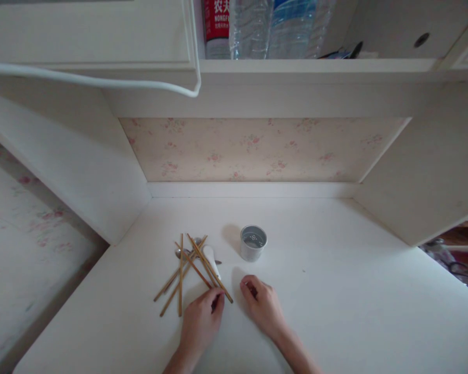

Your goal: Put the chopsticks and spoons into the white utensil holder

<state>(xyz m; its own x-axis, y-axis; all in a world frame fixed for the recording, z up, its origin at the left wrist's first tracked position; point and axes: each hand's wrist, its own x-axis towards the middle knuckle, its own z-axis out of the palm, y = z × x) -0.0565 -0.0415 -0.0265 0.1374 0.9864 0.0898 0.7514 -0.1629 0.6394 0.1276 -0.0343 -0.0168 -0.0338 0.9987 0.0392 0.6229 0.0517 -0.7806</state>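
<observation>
Chopsticks (195,266) are splayed lengthwise ahead-left of the nearer left hand (202,316), whose grip cannot be determined. The right hand (265,309) is curled closed, no object visible.

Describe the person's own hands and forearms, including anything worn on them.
The left hand and right hand are both bare, without gloves. The left forearm and right forearm show no sleeve, watch or bracelet within view. No ring is visible, though some parts are hidden.

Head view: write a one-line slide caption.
Left hand by crisscrossed chopsticks and a white spoon, right hand nearest a grey cup, on a white tabletop.
</observation>
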